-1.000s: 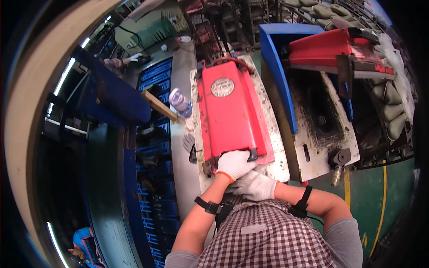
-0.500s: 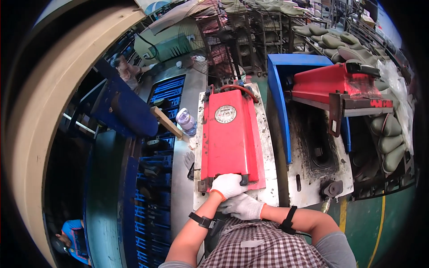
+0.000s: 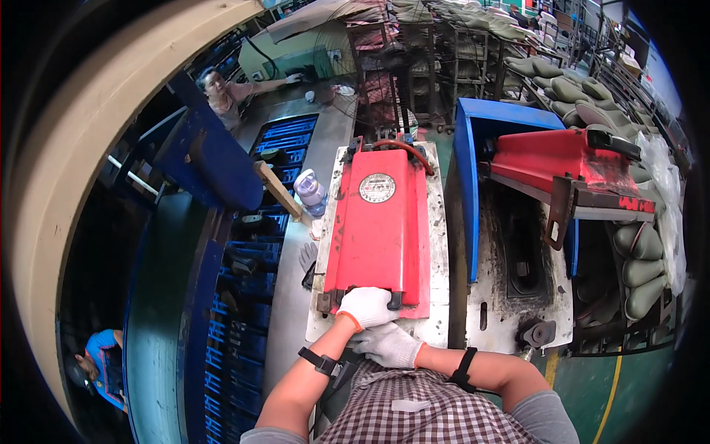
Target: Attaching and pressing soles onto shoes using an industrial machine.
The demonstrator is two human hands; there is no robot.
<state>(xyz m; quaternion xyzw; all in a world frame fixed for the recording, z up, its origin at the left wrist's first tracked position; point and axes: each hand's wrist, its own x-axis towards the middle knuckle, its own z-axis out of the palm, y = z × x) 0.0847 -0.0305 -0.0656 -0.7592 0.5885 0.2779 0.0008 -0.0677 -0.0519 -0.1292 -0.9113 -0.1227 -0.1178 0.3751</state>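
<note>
A closed red machine lid (image 3: 370,248) lies in front of me on a worn white metal plate (image 3: 438,296). My left hand (image 3: 367,307), in a white knit glove, is closed around the handle at the lid's near end; a black end of that handle (image 3: 396,299) shows beside the fingers. My right hand (image 3: 388,345), gloved the same way, is just below, by the plate's front edge and close to my left wrist. Its fingers point left and look curled; whatever they hold, if anything, is hidden.
To the right stands a second machine with its red lid (image 3: 543,166) raised and a blue guard (image 3: 467,185). A bottle (image 3: 310,194) and a grey glove (image 3: 308,257) lie left. Co-workers (image 3: 222,96) are at the far left and lower left (image 3: 107,362). Shoe-shaped forms (image 3: 640,266) fill racks.
My view has shifted slightly, so the machines sit a little differently in it. Both my hands keep their places at the lid's front. The far co-worker's arm now reaches farther out.
</note>
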